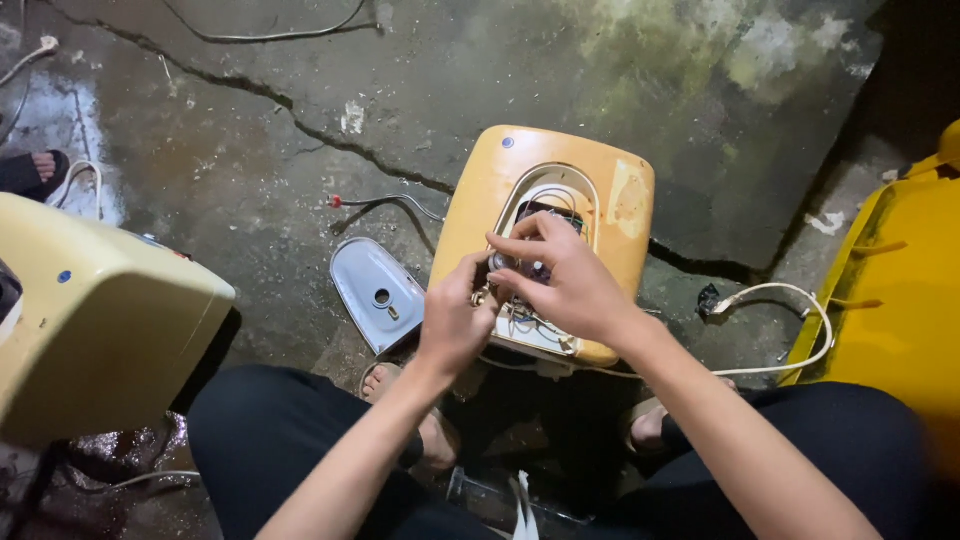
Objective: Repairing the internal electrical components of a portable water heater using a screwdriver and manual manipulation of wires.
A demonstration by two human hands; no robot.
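Both hands in the yellow heater's (545, 190) open hatch – left hand (455, 320) pinches a small metal bit, right hand (560, 280) grips the round part – cover (378, 292) lies left.

Bare forearms, dark trousers, open sandals.

Both arms are uncovered from the elbow down, with no sleeves, watch, bracelet or rings to be seen on the left hand (452, 322) or the right hand (572, 285). The legs, at the near edge, wear plain black trousers (265, 440) of smooth cloth, without pattern or visible seams. The feet are in dark open sandals (425, 440) that leave the toes bare.
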